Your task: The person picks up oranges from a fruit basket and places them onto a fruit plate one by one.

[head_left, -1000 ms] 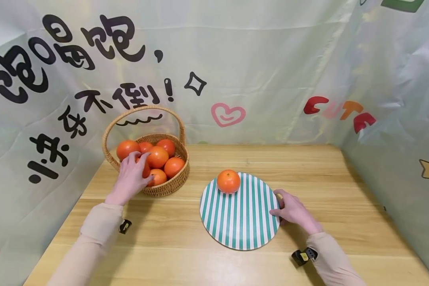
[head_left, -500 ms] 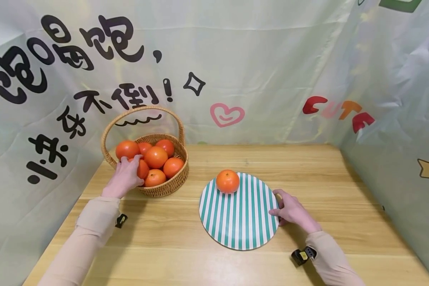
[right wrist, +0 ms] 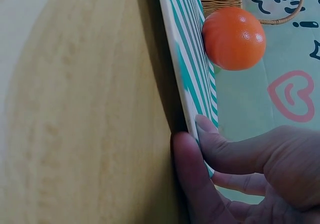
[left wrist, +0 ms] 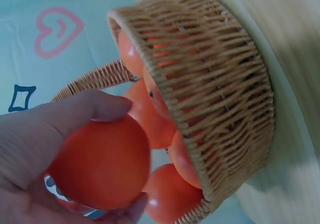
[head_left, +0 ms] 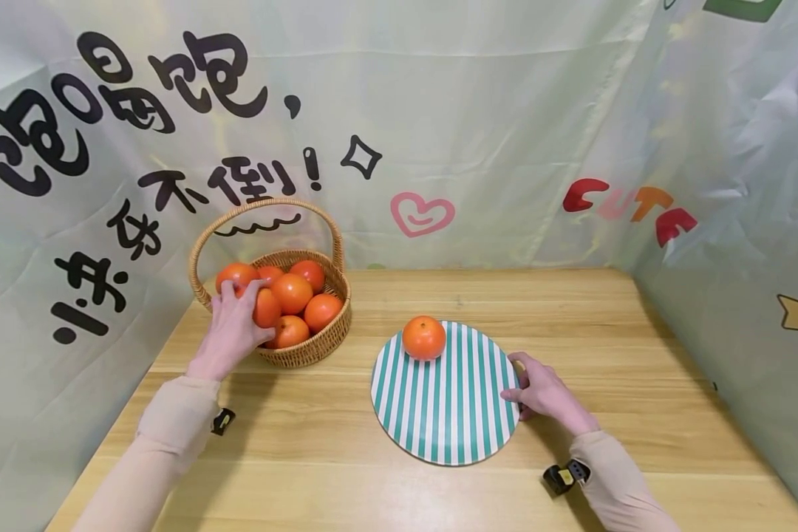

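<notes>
My left hand (head_left: pixel 228 326) is over the near left side of the wicker basket (head_left: pixel 319 344), gripping an orange (left wrist: pixel 102 159) between thumb and fingers. Several more oranges (head_left: pixel 292 293) lie in the basket beside and behind it. On the table, a round plate (head_left: pixel 448 414) with green and white stripes carries one orange (head_left: pixel 424 338) near its far left rim. At the plate's right edge my right hand (head_left: pixel 547 389) pinches the rim, thumb on top and a finger beneath, as the right wrist view shows.
The basket's tall arched handle (head_left: pixel 338 240) rises above the fruit. Behind and beside the wooden table (head_left: pixel 539 310) hang printed cloth walls (head_left: pixel 492 148). A small black device (head_left: pixel 560 479) is strapped at the right wrist, another (head_left: pixel 223 421) at the left.
My left hand first drew back slightly left around an orange at the basket's near side, then lifted it a little. The right hand and plate have stayed in place.
</notes>
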Demonstrator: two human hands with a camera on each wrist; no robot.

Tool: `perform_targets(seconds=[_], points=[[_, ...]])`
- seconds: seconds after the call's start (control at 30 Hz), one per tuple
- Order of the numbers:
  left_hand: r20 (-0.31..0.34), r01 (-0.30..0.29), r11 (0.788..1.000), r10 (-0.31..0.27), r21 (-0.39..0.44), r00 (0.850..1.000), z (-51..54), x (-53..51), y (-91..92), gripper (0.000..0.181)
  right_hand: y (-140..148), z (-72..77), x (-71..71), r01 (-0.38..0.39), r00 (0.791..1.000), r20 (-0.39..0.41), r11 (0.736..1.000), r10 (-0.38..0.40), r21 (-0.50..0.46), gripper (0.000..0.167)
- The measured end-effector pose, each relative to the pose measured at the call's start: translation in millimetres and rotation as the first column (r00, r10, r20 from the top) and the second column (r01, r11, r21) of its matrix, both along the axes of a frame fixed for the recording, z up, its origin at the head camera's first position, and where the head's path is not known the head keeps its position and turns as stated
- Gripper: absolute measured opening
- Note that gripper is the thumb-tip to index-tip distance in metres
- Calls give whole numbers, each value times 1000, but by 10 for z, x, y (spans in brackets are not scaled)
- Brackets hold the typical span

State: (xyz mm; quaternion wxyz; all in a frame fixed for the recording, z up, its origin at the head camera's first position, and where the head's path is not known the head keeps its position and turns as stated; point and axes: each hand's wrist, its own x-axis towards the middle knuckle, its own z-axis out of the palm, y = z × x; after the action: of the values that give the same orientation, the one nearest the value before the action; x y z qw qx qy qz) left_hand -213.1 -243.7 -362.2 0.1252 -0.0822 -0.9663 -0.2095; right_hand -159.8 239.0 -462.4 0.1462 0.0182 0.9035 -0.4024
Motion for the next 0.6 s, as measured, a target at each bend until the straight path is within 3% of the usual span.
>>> perform_targets(seconds=[0.23, 0.4, 0.6], points=[[-113, 12, 1000, -11, 5, 993, 2, 61, 161, 72, 4, -23, -8, 15, 1000, 5, 1000, -15, -7, 69], [-120, 93, 995, -89, 27, 989, -27, 128, 306, 75, 8, -20, -10, 11, 1000, 2, 1000, -11, -2, 71], [-102, 209, 976, -201, 67, 974, -96, 205, 530, 76, 7, -22, -7, 19, 1000, 4, 1000, -19, 0, 71]])
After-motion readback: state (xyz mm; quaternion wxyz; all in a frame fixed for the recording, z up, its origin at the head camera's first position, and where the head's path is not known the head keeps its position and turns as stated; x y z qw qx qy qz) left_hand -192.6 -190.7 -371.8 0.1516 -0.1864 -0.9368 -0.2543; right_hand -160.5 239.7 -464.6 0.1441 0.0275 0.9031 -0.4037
